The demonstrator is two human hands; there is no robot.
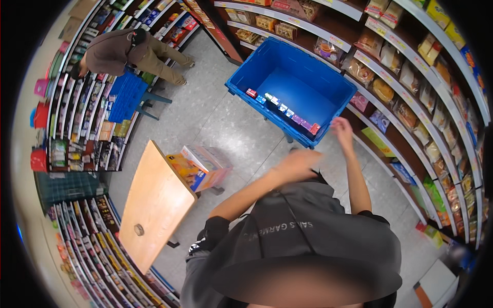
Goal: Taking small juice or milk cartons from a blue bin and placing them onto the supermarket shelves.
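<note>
A blue plastic crate (287, 80) stands in front of me, raised off the floor. Along its near inner side runs a row of small boxes (290, 114) in red, white, blue, purple and pink. My right hand (341, 129) is beside the crate's near right corner, its fingers apart and nothing visible in them; whether it touches the rim I cannot tell. My left hand (299, 165) hangs nearer to me, below the crate's near edge. Motion smears its fingers, so what it may hold is not clear.
Curved shelves of packaged food (405, 77) rise behind and right of the crate. A wooden table (159, 205) and a cardboard box (197, 169) stand left. Farther left, another person (110, 51) bends at shelves beside a blue crate (125, 97) on a stool (149, 105).
</note>
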